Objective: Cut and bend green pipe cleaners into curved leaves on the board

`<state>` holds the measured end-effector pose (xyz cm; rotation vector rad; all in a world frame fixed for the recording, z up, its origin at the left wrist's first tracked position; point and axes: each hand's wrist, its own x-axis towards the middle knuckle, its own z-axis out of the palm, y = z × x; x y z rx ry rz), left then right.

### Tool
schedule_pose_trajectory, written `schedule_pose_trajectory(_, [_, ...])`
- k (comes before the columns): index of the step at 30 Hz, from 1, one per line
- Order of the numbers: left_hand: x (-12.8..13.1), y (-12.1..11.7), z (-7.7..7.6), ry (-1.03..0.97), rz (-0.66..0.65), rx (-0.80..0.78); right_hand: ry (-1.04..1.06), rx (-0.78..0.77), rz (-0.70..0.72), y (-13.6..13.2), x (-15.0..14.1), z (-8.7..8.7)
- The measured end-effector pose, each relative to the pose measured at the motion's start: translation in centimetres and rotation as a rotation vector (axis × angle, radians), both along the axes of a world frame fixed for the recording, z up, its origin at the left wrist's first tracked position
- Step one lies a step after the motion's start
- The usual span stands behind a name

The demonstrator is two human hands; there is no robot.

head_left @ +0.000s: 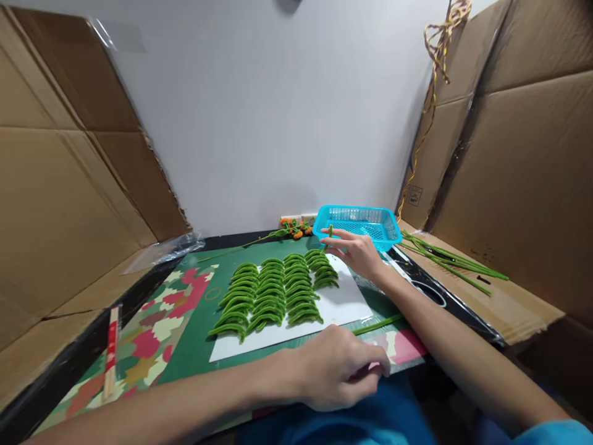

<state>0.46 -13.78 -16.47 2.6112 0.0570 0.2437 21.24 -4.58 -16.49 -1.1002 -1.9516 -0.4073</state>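
Observation:
Rows of short curved green pipe cleaner pieces (270,290) lie in four columns on a white sheet (345,300). At the far right column, my right hand (356,250) pinches another short green pipe cleaner (330,231), which stands upright between its fingers. My left hand (345,369) is closed near the table's front edge, its fingers curled under; whatever they hold is hidden. Just beyond it, a longer green pipe cleaner (377,325) lies beside the sheet's near right corner.
A blue plastic basket (393,233) stands behind my right hand. Orange flowers on green stems (296,230) lie at the back. Long green stems (456,262) rest on cardboard at right. Wrapped chopsticks (111,352) lie left. Cardboard walls (532,173) enclose both sides.

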Motion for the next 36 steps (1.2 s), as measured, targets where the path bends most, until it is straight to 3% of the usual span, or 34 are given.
schedule_pose_trajectory(3, [0.27, -0.17, -0.09, 0.018, -0.021, 0.014, 0.009, -0.046, 0.003, -0.13, 0.15, -0.09])
schedule_pose_trajectory(9, [0.59, 0.27, -0.05, -0.012, 0.067, -0.188, -0.012, -0.094, 0.04, -0.52, -0.08, 0.17])
schedule_pose_trajectory(17, [0.37, -0.1, -0.53, -0.023, -0.069, 0.187, -0.05, -0.083, 0.021, -0.48, -0.12, -0.03])
schedule_pose_trajectory(36, [0.22, 0.01, -0.72, -0.026, -0.072, 0.199, 0.056, 0.001, -0.014, -0.04, -0.34, -0.27])
